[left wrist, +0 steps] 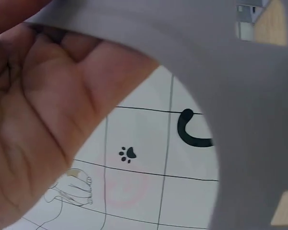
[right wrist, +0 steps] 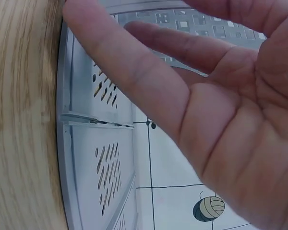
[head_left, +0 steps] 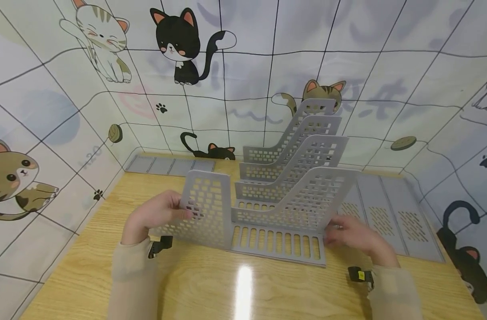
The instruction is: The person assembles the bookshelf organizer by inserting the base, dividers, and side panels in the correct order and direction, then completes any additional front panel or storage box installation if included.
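Observation:
My left hand (head_left: 157,215) grips a grey perforated file rack divider (head_left: 207,206), with the thumb on its near face. In the left wrist view the divider's curved edge crosses the palm. That divider stands upright at the left end of the slotted base (head_left: 277,255) of a grey desktop file rack; whether the two are joined I cannot tell. Several like dividers (head_left: 307,200) stand in a row on the rack, one behind another. At the rack's right end, my right hand (head_left: 355,235) touches the near corner with fairly straight fingers (right wrist: 134,72).
Grey flat panels (head_left: 391,213) with slanted slots lie on the wooden table (head_left: 195,284) to the right, behind the right hand. A grey strip of panels (head_left: 169,165) lies at the back left. Cat-printed cloth (head_left: 251,66) walls off the back and sides.

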A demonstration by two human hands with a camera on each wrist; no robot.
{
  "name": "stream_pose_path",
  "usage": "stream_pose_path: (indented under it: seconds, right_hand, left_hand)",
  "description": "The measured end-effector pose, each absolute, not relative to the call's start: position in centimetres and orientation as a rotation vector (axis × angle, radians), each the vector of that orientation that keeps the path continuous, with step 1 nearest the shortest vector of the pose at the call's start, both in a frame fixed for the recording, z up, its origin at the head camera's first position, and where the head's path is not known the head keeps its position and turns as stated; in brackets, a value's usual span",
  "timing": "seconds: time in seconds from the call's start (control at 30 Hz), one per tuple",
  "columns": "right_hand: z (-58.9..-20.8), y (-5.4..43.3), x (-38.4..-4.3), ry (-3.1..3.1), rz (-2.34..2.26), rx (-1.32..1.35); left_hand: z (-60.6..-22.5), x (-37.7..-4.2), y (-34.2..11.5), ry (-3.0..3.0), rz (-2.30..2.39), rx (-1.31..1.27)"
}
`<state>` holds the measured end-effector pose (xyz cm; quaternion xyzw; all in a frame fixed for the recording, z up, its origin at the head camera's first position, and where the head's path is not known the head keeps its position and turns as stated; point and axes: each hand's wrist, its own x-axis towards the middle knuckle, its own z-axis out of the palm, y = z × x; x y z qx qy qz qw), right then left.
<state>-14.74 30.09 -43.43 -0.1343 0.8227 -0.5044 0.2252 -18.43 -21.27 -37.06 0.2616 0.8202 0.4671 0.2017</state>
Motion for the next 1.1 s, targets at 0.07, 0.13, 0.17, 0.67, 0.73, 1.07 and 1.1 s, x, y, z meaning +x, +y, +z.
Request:
stream_pose_path:
  seconds: [0.07,0.13,0.17,0.67,0.73,1.07,1.1]
  right_hand:
    - [-43.6,30.0,-14.7,2.229,-1.433,-0.397]
    - [-43.7,30.0,-14.6,2.196,-1.462,-0.409]
    - [-43.7,29.9,-14.6,2.194,-1.467,-0.406]
    - [-43.4,29.6,-14.3,2.208,-1.450,-0.352]
    - [-43.4,29.7,-14.4,2.219,-1.445,-0.357]
    - [-43.5,29.8,-14.3,2.255,-1.442,-0.286]
    - [-43.5,29.8,-14.2,2.253,-1.445,-0.279]
  left_hand:
    - [-37.5,-18.5,-21.4,2.236,1.327,0.762]
    - [-38.0,-18.5,-21.4,2.191,1.338,0.799]
    - [-38.3,-18.5,-21.4,2.167,1.347,0.815]
    - [-39.2,-18.1,-18.7,2.150,1.364,0.827]
    - [-39.1,-18.0,-18.5,2.153,1.363,0.835]
    - [-38.9,-18.0,-17.7,2.152,1.314,0.887]
    - [-38.9,-18.0,-17.9,2.158,1.300,0.893]
